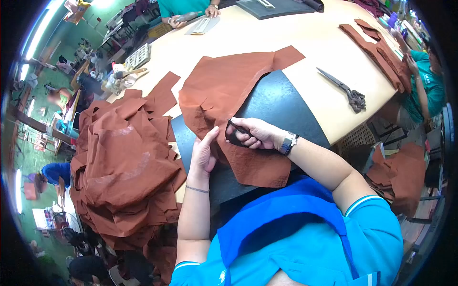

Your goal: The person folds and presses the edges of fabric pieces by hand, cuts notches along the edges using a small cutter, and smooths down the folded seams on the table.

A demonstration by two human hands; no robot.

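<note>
A rust-brown cut fabric piece (229, 81) lies across a dark board (281, 105) and drapes toward me. My left hand (204, 155) holds its near edge, thumb on top and the other fingers partly hidden under the cloth. Curled in my right hand (257, 134) is a small black tool (233, 133) with a looped handle, its tip hidden against the fabric. Both hands are close together over the same part of the cloth. To the left of my left hand rises a large heap of similar brown fabric (124, 167).
Large scissors (341, 86) with cloth-wrapped handles lie on the pale table (315, 43). A brush (131, 73) rests at the left edge. Across the table a co-worker's hands (212, 10) handle a tool. Another person (422, 81) sits at right near more brown pieces (372, 52).
</note>
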